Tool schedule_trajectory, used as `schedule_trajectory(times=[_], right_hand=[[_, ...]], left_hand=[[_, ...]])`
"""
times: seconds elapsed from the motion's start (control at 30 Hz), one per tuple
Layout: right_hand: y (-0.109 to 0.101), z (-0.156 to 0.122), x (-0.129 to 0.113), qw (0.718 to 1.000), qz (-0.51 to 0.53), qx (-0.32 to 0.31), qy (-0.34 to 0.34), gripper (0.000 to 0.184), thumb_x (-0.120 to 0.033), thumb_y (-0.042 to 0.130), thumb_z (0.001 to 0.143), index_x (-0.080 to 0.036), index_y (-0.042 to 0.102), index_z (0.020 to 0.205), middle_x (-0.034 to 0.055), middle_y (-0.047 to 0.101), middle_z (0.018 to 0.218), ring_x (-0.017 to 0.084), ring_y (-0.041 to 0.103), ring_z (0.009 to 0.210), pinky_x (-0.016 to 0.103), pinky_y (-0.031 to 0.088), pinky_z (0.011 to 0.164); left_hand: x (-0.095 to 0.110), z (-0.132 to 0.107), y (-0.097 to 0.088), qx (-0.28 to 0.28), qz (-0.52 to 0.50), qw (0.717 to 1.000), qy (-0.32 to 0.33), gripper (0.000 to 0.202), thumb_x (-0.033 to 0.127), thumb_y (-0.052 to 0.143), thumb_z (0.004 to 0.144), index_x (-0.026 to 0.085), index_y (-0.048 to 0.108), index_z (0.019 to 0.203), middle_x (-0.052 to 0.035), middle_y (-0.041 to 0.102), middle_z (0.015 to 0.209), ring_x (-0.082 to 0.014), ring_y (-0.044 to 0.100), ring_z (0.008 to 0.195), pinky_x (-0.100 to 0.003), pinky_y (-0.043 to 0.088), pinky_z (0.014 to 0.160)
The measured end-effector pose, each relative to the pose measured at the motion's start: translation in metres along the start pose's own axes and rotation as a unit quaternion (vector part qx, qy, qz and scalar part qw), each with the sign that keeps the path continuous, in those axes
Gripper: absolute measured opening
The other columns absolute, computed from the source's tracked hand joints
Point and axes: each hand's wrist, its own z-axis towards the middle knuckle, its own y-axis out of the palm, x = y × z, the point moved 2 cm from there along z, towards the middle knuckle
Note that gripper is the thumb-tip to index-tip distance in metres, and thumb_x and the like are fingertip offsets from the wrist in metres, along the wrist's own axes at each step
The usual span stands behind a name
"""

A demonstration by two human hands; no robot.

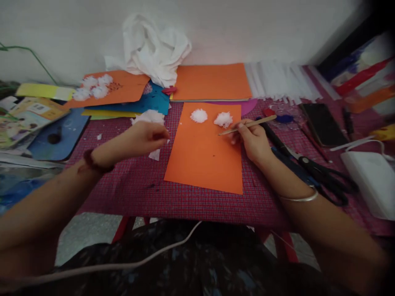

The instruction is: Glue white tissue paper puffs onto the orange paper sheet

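An orange sheet of paper lies in front of me with two fluffy white paper pompoms, one on the left and one on the right, near its top edge. My right hand pinches a slim wooden stick over the sheet's right side, its tip just below the right pompom. Left of the sheet, my left hand hovers with curled fingers above white paper scraps. Whatever those fingers may hold is hidden.
At the back left, an orange card with white pompoms overlaps blue paper. White cloth, more orange paper and white strips line the wall. Black-handled scissors, a phone and a white box are on the right.
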Motion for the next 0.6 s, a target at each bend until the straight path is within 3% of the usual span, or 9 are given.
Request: schedule_trajectory(times=[0.13, 0.23, 0.3, 0.47, 0.6], right_hand=[[-0.001, 0.000, 0.001, 1.000, -0.018, -0.004, 0.005, 0.029, -0.052, 0.068, 0.089, -0.024, 0.063, 0.083, 0.0008, 0.069, 0.066, 0.012, 0.059, 0.048, 0.028, 0.049, 0.048], [0.000, -0.001, 0.000, 1.000, -0.027, -0.011, 0.004, 0.029, -0.052, 0.067, 0.089, -0.024, 0.063, 0.083, 0.0009, 0.068, 0.066, 0.013, 0.059, 0.049, 0.028, 0.049, 0.048], [-0.001, -0.001, 0.000, 0.999, -0.033, -0.013, -0.001, 0.029, -0.052, 0.067, 0.089, -0.024, 0.063, 0.083, 0.0005, 0.068, 0.065, 0.012, 0.060, 0.049, 0.028, 0.049, 0.048], [-0.002, -0.001, 0.000, 0.999, -0.032, -0.004, -0.007, 0.031, -0.053, 0.067, 0.089, -0.023, 0.060, 0.083, 0.0002, 0.068, 0.067, 0.011, 0.059, 0.049, 0.027, 0.049, 0.047], [-0.001, 0.000, 0.001, 0.999, -0.036, 0.011, -0.016, 0.032, -0.053, 0.067, 0.088, -0.022, 0.061, 0.084, -0.0002, 0.068, 0.068, 0.009, 0.056, 0.047, 0.025, 0.046, 0.045]], left_hand=[[-0.022, -0.059, 0.035, 0.021, 0.137, 0.990, 0.013, 0.034, 0.023, 0.043, 0.094, 0.012, 0.072, 0.106, -0.0138, 0.073, 0.102, -0.0263, 0.069, 0.097, -0.039, 0.055, 0.087], [-0.036, -0.074, 0.048, 0.063, 0.189, 0.980, 0.028, 0.041, 0.018, 0.038, 0.098, 0.014, 0.068, 0.125, -0.0174, 0.068, 0.127, -0.0318, 0.063, 0.119, -0.049, 0.053, 0.100], [-0.044, -0.072, 0.052, 0.089, 0.191, 0.976, 0.047, 0.039, 0.018, 0.040, 0.099, 0.017, 0.070, 0.124, -0.0162, 0.067, 0.133, -0.0329, 0.061, 0.124, -0.052, 0.051, 0.103], [-0.051, -0.054, 0.049, 0.149, 0.063, 0.984, 0.073, 0.024, 0.026, 0.052, 0.097, 0.020, 0.075, 0.094, -0.0111, 0.074, 0.110, -0.0265, 0.067, 0.107, -0.047, 0.053, 0.098], [-0.041, -0.041, 0.040, 0.188, -0.172, 0.967, -0.009, 0.012, 0.029, 0.062, 0.087, 0.019, 0.067, 0.082, -0.0075, 0.073, 0.093, -0.0209, 0.069, 0.090, -0.038, 0.055, 0.086]])
